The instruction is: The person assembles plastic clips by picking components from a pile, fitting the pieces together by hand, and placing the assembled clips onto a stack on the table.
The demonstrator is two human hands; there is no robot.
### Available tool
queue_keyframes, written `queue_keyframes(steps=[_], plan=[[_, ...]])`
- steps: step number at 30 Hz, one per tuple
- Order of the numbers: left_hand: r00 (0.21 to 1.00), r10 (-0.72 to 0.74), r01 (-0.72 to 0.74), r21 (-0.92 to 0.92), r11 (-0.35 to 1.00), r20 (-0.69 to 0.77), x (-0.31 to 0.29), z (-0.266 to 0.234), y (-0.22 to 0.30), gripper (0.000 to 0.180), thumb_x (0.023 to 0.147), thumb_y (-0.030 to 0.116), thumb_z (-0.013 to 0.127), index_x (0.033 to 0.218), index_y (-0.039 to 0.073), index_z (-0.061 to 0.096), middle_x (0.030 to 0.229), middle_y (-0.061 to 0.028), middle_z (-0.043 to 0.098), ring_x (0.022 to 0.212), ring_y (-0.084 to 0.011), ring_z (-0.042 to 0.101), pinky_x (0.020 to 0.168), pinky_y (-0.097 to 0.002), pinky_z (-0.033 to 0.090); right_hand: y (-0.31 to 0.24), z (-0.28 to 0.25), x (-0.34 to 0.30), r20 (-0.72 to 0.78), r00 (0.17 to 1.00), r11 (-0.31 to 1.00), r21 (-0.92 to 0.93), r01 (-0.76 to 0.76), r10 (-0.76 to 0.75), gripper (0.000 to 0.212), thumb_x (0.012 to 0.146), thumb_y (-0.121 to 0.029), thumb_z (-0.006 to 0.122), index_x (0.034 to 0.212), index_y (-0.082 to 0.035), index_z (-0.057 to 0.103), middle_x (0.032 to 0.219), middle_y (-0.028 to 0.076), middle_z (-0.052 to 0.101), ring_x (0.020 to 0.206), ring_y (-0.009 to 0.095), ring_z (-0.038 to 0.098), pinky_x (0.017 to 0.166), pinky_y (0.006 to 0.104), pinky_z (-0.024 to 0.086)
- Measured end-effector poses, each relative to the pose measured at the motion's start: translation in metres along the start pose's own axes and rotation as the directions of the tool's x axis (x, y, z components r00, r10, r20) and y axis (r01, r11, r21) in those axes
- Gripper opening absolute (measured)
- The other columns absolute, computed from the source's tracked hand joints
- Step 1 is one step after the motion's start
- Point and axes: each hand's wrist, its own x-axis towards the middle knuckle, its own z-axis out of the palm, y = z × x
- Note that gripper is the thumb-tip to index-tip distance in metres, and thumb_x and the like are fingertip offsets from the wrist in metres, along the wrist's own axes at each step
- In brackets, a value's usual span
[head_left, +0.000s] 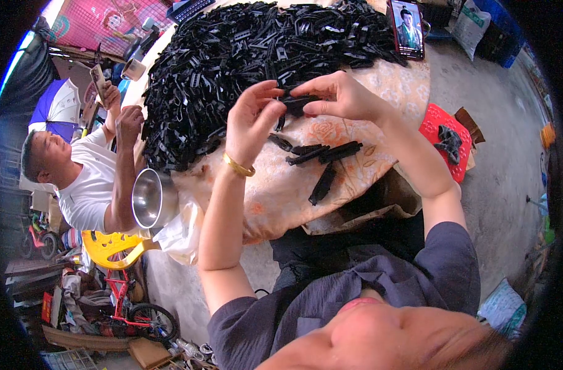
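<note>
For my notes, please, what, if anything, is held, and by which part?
The right hand pinches black pieces, apparently near the right end; unclear for the left hand.

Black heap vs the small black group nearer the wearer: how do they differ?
Size: the black heap is far larger and covers much of the table; the small black group is just a few pieces.
Layout: the heap's pieces lie jumbled in many directions, mostly hiding the cloth; the small group lies loosely spread, with flowered cloth showing between.
Shared: both black, on the same table.
</note>
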Motion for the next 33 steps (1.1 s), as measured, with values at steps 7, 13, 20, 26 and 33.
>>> queue_keyframes(steps=[7,13,20,26,33], plan=[[1.000,0.000,0.002,0.867,0.498,-0.002,0.005,-0.013,-0.021,0.049,0.065,0.026,0.075,0.103,0.003,0.055,0.073,-0.0110,0.058,0.068,-0.0254,0.057,0.063,-0.0327,0.047,0.004,-0.009,-0.007,0.389,0.857,0.940,-0.159,-0.301,0.340,0.016,0.075,-0.012,0.065,0.085,0.000,0.064,0.067,0.005,0.063,0.058,0.010,0.057,0.053,0.0231,0.046],[0.999,0.022,-0.032,0.894,0.448,0.025,0.002,-0.009,-0.030,0.038,0.069,0.013,0.067,0.104,0.005,0.055,0.081,-0.0152,0.061,0.078,-0.0331,0.059,0.070,-0.0389,0.047,0.008,0.017,-0.002,0.315,0.948,0.869,-0.482,0.114,0.050,0.026,0.071,-0.028,0.069,0.081,-0.004,0.064,0.073,0.010,0.058,0.062,0.021,0.056,0.056,0.0303,0.045],[0.931,-0.226,0.224,-0.040,0.974,-0.285,0.017,-0.037,-0.036,0.028,0.089,0.006,0.047,0.116,-0.001,0.048,0.078,-0.0069,0.059,0.061,-0.0131,0.060,0.052,-0.0219,0.049,0.019,0.052,0.008,0.361,0.928,0.669,-0.667,0.327,-0.094,0.033,0.070,-0.030,0.063,0.097,-0.010,0.062,0.083,0.010,0.060,0.084,0.028,0.058,0.072,0.0388,0.047],[0.901,-0.410,0.333,-0.376,0.864,-0.144,0.012,-0.035,-0.026,0.026,0.091,0.012,0.044,0.116,0.003,0.049,0.083,-0.0070,0.060,0.059,-0.0135,0.058,0.050,-0.0220,0.048,0.001,0.035,0.003,-0.005,0.996,0.943,-0.322,0.088,-0.094,0.037,0.066,-0.004,0.062,0.103,-0.002,0.056,0.082,0.010,0.058,0.071,0.017,0.059,0.065,0.0277,0.049],[0.868,-0.297,0.493,-0.626,0.604,0.397,0.005,-0.019,-0.025,0.031,0.093,0.022,0.042,0.108,-0.003,0.052,0.086,-0.0098,0.060,0.066,-0.0180,0.060,0.063,-0.0248,0.051,0.009,0.023,0.011,-0.132,0.912,0.905,-0.242,0.351,-0.389,0.025,0.066,-0.003,0.072,0.090,-0.007,0.066,0.098,0.011,0.063,0.097,0.021,0.058,0.082,0.0299,0.047]])
